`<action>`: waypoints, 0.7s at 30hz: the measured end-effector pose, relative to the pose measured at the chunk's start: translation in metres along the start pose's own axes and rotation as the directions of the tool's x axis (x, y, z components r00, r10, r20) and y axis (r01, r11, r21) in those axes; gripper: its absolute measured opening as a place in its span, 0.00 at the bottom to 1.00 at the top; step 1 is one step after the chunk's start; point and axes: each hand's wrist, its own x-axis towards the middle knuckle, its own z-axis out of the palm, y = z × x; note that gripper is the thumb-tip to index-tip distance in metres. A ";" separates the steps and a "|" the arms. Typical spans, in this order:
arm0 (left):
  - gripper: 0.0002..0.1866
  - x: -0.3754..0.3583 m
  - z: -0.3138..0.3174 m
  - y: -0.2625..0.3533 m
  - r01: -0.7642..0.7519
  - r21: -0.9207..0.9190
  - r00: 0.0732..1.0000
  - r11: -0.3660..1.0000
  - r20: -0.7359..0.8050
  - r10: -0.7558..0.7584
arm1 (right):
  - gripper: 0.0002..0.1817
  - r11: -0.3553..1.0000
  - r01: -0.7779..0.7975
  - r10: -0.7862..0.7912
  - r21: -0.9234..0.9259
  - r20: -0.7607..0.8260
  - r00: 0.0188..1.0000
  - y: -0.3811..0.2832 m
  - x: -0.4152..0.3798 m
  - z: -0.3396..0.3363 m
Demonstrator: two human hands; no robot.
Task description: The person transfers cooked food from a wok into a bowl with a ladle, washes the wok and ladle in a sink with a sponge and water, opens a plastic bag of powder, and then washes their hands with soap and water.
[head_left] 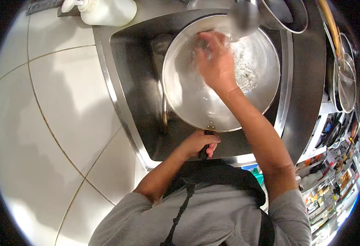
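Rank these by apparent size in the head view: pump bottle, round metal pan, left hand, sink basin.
1. Sink basin
2. Round metal pan
3. Pump bottle, though the picture's edge crops it
4. Left hand, wrapped around the pan's handle

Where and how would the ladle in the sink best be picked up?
Probably by the brown end of its handle, coming from the near left: the ladle lies lengthwise with that end nearest and clear of the pan, whose rim crowds the shaft farther up.
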 end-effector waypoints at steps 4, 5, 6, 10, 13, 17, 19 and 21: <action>0.16 0.008 -0.007 0.003 -0.041 0.095 0.999 0.995 -0.013 0.043 | 0.10 0.993 0.076 -0.096 0.091 0.239 0.966 0.006 -0.015 0.002; 0.16 0.011 -0.009 0.005 -0.049 0.093 0.998 0.994 -0.044 0.053 | 0.09 0.987 -0.010 -0.060 0.158 0.426 0.903 0.010 -0.029 0.003; 0.16 0.012 -0.014 0.009 -0.060 0.092 0.995 0.994 -0.075 0.067 | 0.08 0.973 -0.103 -0.041 0.206 0.597 0.801 0.008 -0.040 -0.002; 0.12 0.010 -0.035 0.018 -0.087 0.092 0.946 0.992 -0.303 0.111 | 0.11 0.968 0.087 0.181 -0.234 0.898 0.401 0.027 -0.067 -0.043; 0.18 -0.010 -0.042 0.025 -0.135 0.132 0.902 0.982 -0.394 0.177 | 0.14 0.866 0.230 0.255 -0.444 0.788 0.560 0.050 -0.091 -0.086; 0.16 -0.046 -0.042 0.001 -0.151 0.092 0.886 0.984 -0.429 0.176 | 0.16 0.906 0.125 0.235 -0.405 0.725 0.648 0.030 -0.111 -0.147; 0.18 -0.066 -0.028 -0.009 -0.161 0.145 0.805 0.976 -0.553 0.216 | 0.16 0.865 0.218 0.214 -0.453 0.725 0.655 0.030 -0.133 -0.157; 0.15 -0.087 -0.023 -0.019 -0.210 0.256 0.730 0.943 -0.601 0.326 | 0.16 0.906 0.115 0.240 -0.407 0.719 0.652 0.002 -0.140 -0.175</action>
